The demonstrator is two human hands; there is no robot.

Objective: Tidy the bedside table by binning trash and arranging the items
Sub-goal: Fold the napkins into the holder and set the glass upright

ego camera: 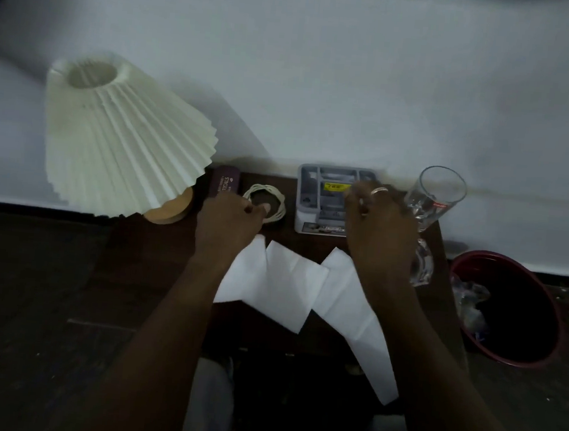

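Observation:
On the dark wooden bedside table [155, 266], my left hand [227, 224] rests with curled fingers, its thumb on a coil of white cord [277, 197]. My right hand [378, 223], with a ring on one finger, hovers over a grey compartment organiser [322, 198] bearing a yellow sticker; what its fingertips hold is hidden. Two unfolded white paper sheets [284, 284] lie under my forearms, one [353, 317] hanging over the front edge. A dark red bin [552, 328] with clear wrappers inside stands on the floor to the right.
A pleated cream lamp [121, 139] on a wooden base stands at the back left. A purple box [225, 182] lies beside it. A tall empty glass [439, 198] and a clear glass piece [421, 265] sit at the table's right edge. A white wall runs behind.

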